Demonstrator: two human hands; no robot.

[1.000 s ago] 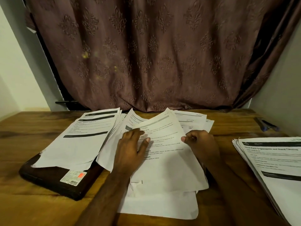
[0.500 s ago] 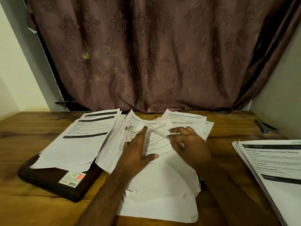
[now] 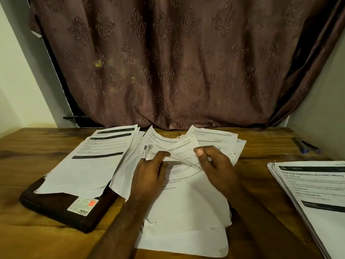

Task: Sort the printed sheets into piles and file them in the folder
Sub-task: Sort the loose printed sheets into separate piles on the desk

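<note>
Both hands pinched one printed sheet (image 3: 183,146) atop the middle pile (image 3: 186,212): left hand (image 3: 149,174) at its near-left edge, right hand (image 3: 216,165) thumb-on-top beside "SECTION 1".

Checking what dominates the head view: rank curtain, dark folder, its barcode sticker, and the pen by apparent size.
1. curtain, largest
2. dark folder, partly under sheets
3. barcode sticker and pen: alike, and the pen lies farther off, so unranked.

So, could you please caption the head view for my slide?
Both hands lift a sheet from the middle pile.
</note>
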